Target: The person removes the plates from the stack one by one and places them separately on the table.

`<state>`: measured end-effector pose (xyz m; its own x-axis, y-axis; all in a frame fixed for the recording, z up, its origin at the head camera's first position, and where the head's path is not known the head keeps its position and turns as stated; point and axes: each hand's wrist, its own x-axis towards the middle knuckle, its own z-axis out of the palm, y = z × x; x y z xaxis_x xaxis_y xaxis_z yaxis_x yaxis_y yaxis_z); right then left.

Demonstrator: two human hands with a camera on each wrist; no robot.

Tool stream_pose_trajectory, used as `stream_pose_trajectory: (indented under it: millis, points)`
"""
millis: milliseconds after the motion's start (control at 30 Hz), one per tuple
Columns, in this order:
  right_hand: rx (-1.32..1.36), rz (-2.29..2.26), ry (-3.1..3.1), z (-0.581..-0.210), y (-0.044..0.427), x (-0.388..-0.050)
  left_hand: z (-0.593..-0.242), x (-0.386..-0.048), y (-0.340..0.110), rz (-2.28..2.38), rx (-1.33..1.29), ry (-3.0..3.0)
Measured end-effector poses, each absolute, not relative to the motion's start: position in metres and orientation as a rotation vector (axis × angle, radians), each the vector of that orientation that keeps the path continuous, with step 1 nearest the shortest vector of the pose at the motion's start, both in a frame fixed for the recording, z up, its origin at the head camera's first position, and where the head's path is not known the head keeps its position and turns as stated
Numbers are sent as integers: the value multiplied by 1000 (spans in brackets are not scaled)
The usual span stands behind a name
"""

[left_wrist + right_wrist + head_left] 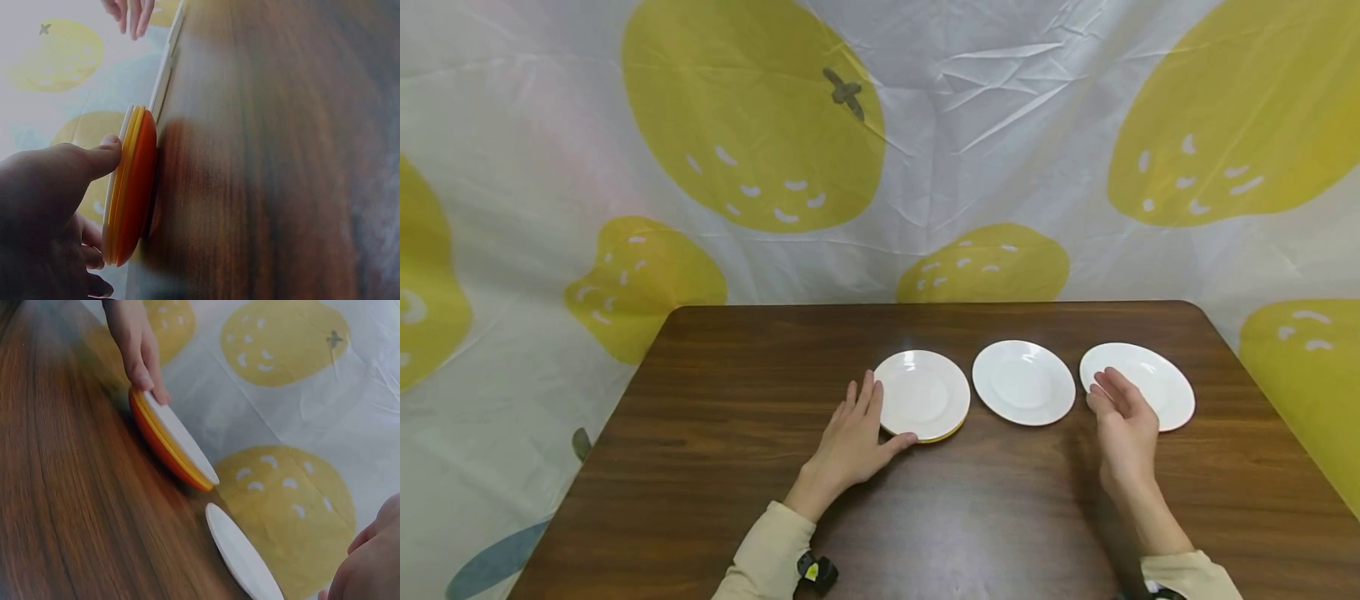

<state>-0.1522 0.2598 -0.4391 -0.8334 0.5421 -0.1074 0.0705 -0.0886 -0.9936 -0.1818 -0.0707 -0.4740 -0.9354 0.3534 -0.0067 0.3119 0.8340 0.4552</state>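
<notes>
Across the tabletop (970, 508), head view: see plate stack (922, 396) left of middle plate (1024, 383), with left hand (852, 440) spread along its left and near rim, not clenched. Right hand (1127, 433) loosely open, holding nothing, overlapping right plate (1161, 387); can't tell if touching. Could knock plates together by catching a rim on a low sweep. Open room left and front, tighter toward back edge. Left wrist: thumb at white rim, yellow layer (130, 169) and orange layer (142, 187) beneath; could slide or tip on uneven push. Right wrist: narrow gap between stack and middle plate, tight for fingers.
</notes>
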Motion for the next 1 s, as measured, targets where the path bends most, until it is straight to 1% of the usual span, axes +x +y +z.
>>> stream_pose_trajectory:
  millis: [233,700,1000]
  points:
    - [-554,2006,-1932,-438,242,-156,-472,-181,-71,706,537,2915]
    - [-448,2034,-2072,-444,209,-161,-475,-182,-70,719,545,2916]
    - [-345,2162,-2054,-452,185,-160,-475,-181,-71,750,538,2903]
